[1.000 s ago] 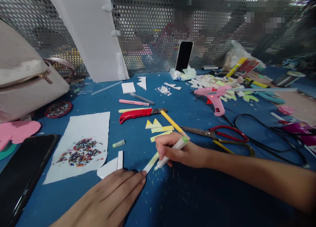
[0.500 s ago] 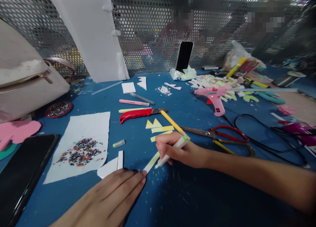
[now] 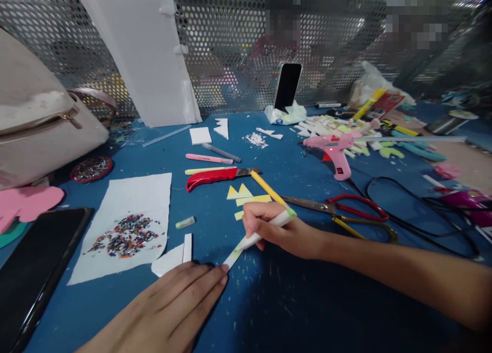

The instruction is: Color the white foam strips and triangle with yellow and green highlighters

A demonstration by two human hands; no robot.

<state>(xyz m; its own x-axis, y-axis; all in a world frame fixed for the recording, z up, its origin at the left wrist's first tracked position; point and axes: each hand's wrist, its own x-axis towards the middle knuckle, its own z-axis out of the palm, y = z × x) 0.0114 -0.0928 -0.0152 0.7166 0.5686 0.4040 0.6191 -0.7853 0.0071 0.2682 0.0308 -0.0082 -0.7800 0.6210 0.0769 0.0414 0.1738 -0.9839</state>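
Observation:
My left hand (image 3: 172, 304) lies flat, fingers stretched out, with its fingertips on the near end of a narrow pale strip (image 3: 231, 259). Pinched in my right hand (image 3: 280, 235) is a white marker with a green end (image 3: 283, 218), its tip on the strip, which shows yellow-green colouring. A loose marker cap (image 3: 186, 223) lies to the left. White cut pieces (image 3: 171, 259) sit just beyond my left fingers. Past my right hand are a yellow-edged strip (image 3: 253, 200) and a zigzag piece with yellow points (image 3: 240, 192).
A red-handled cutter (image 3: 213, 178), a yellow stick (image 3: 269, 189) and scissors (image 3: 307, 203) surround the right hand's far side. A pink glue gun (image 3: 334, 150) stands farther right with a cable. Paper with colourful bits (image 3: 154, 199) and a phone (image 3: 42, 271) lie left.
The marker tip has moved up and slightly left, from beside the strip onto it. My right hand has shifted a little. The left hand stays in place.

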